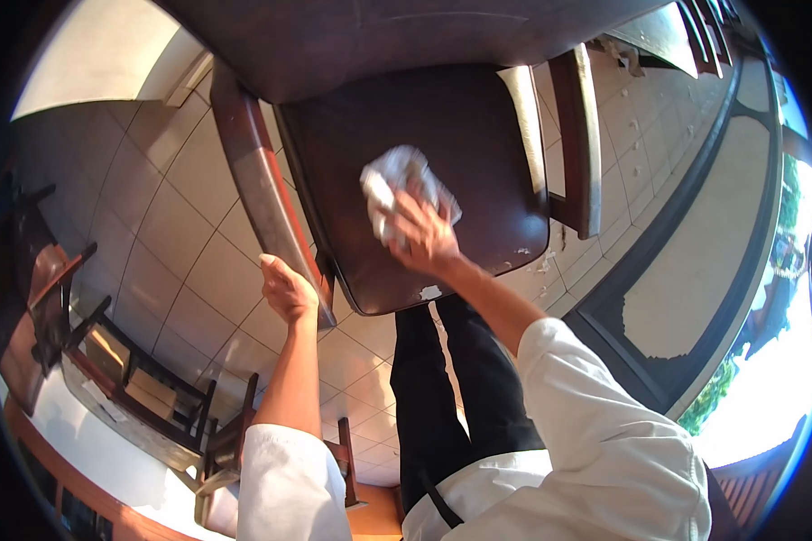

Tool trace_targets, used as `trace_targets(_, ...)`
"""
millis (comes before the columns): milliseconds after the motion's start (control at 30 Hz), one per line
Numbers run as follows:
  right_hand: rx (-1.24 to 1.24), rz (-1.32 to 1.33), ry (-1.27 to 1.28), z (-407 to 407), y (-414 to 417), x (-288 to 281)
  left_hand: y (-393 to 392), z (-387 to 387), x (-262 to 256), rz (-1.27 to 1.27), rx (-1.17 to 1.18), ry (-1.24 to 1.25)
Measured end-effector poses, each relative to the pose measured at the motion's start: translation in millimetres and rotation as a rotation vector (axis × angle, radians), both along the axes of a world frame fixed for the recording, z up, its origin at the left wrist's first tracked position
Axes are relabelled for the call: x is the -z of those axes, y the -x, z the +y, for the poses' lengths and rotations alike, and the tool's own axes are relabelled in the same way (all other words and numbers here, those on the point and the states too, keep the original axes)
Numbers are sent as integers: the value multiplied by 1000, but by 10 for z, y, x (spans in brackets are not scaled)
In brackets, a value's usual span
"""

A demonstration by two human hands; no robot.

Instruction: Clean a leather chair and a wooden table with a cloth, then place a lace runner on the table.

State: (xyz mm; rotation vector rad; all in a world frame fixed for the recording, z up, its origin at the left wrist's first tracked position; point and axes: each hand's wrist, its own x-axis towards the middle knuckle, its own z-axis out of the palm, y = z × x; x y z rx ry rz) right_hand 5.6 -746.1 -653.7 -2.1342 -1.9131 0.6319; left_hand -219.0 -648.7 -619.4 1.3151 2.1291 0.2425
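Note:
A wooden armchair with a dark brown padded seat (474,135) stands right in front of me. My right hand (423,233) presses a crumpled white cloth (396,169) on the middle of the seat; hand and cloth are slightly blurred. At the end of the left wooden armrest (264,182) is my left hand (287,287), its thumb on the outer side and its fingers mostly hidden from view. The seat cover is worn through at the front edge, where a pale patch (431,292) shows. The right armrest (585,149) is untouched.
The chair's backrest (379,34) fills the top. Beige floor tiles (183,196) lie around, with small pale scraps at the right. A low wall with a dark-framed panel (704,237) runs along the right. More wooden chairs (54,277) and a cardboard box (150,393) are at the left.

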Motion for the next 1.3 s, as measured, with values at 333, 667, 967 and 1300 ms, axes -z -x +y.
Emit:
trace_targets(333, 1205, -303, 30, 71, -1673, 342, -35, -15, 23, 50, 30, -78)
trace_targets(667, 785, -281, -39, -498, -197, 130, -28, -15, 60, 27, 20, -90)
trace_targets(967, 813, -251, -203, -65, -796, 196, 100, -29, 139, -15, 46, -59)
trace_targets(1300, 782, 103, -1422, 1849, -3118, -3028, -71, -25, -102, 46, -14, -43)
